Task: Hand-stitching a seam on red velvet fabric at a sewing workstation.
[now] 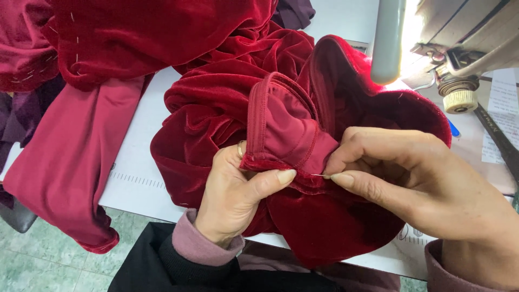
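The red velvet garment lies bunched on the white desk, its seam edge turned up. Left hand pinches that edge – grip narrow. Right hand holds a needle at the seam – hand-stitching in progress; the next stitch calls for taut fabric.

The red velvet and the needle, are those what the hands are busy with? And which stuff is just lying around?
In use:
- velvet garment, hem pinched in the left hand
- needle, in the right hand grip
- lining, turned out

Lying about:
- second velvet piece
- plain red cloth
- sewing machine
- papers
- table
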